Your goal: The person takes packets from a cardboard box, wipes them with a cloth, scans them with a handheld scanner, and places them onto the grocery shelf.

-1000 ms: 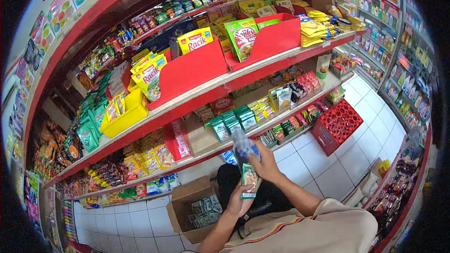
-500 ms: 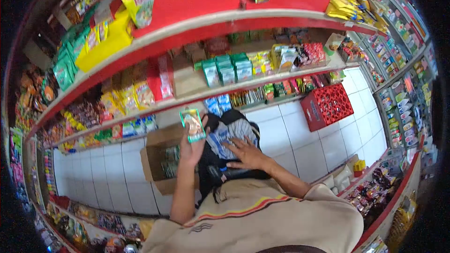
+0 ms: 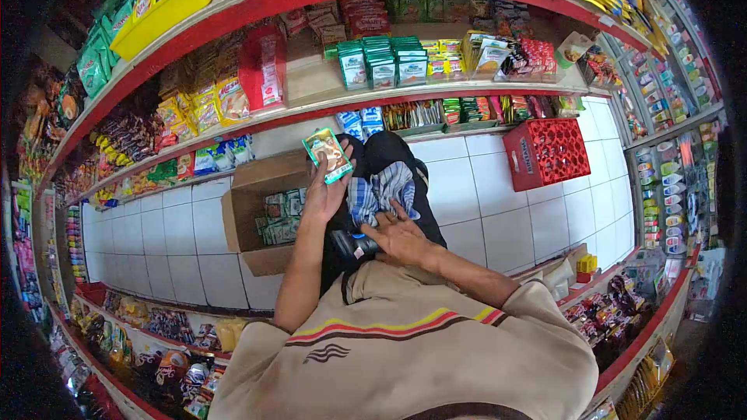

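A green-edged sachet (image 3: 328, 155) with a brown picture is held up in my left hand (image 3: 325, 193), my thumb at its side. My right hand (image 3: 401, 239) lies on my lap with its fingers apart, touching a crumpled blue-and-white striped cloth (image 3: 385, 187). Close to its fingertips rests a black object (image 3: 352, 246) whose kind I cannot make out. To the left of my left forearm, an open cardboard box (image 3: 257, 177) on the floor has green-and-white sachets (image 3: 282, 216) inside.
Ahead runs a shelf (image 3: 311, 85) with rows of green sachets (image 3: 381, 62) and other packets. A red plastic crate (image 3: 545, 154) stands on the white tiled floor (image 3: 506, 237) to the right. Low shelves of snacks (image 3: 615, 311) are close behind me on both sides.
My left hand has lifted slightly with the sachet, which is now tilted. My right hand has moved lower on the cloth. The view has shifted, showing more sachets in the box.
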Available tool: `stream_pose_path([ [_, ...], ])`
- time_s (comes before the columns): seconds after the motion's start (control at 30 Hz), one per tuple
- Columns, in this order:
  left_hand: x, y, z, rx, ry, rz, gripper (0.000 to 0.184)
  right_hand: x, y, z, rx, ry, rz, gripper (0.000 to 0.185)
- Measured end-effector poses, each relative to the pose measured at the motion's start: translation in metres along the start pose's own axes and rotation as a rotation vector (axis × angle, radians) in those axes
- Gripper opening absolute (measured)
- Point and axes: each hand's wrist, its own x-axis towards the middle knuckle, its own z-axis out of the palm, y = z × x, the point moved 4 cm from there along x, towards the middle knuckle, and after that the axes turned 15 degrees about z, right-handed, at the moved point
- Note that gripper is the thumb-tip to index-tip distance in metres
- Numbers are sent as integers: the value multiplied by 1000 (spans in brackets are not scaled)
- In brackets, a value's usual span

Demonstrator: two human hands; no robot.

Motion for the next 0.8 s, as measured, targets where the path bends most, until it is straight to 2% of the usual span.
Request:
stream_pose_path([
  [0.03, -1, 3, 2, 7, 0, -1, 61, -1, -2, -1, 6, 3, -1, 69],
  [0.1, 3, 11, 12, 11, -25, 16, 62, 1, 3, -7, 192, -76, 130, 70],
  [0.17, 5, 19, 20, -13, -10, 14, 63, -4, 3, -16, 267, -18, 113, 71],
  [0.23, 9, 35, 39, -71, -20, 42, 65, -6, 9, -27, 489, -125, 234, 70],
  [0.27, 12, 42, 45, -82, -41, 71, 63, -11, 12, -30, 690, -103, 275, 65],
  [0.3, 14, 46, 46, -80, -38, 76, 63, -16, 10, -33, 690, -106, 270, 65],
  [0.37, 18, 53, 55, -263, -132, 59, 66, -24, 17, -42, 1084, 46, 444, 59],
  [0.4, 12, 56, 73, -332, -73, 24, 67, -25, 14, -47, 1225, 264, 335, 53],
  [0.5, 14, 42, 74, -345, -13, -7, 69, -25, 12, -62, 1279, 291, 280, 54],
  [0.57, 16, 31, 68, -374, -32, -7, 69, -23, 14, -60, 1223, 265, 302, 53],
  [0.63, 18, 24, 64, -370, -42, -16, 68, -17, 15, -53, 1213, 130, 368, 52],
  [0.7, 23, 19, 61, -404, -101, -29, 66, -7, 15, -58, 1190, 163, 328, 52],
  [0.8, 23, 9, 44, -285, -8, -39, 66, 1, 18, -52, 1166, 164, 301, 54],
])
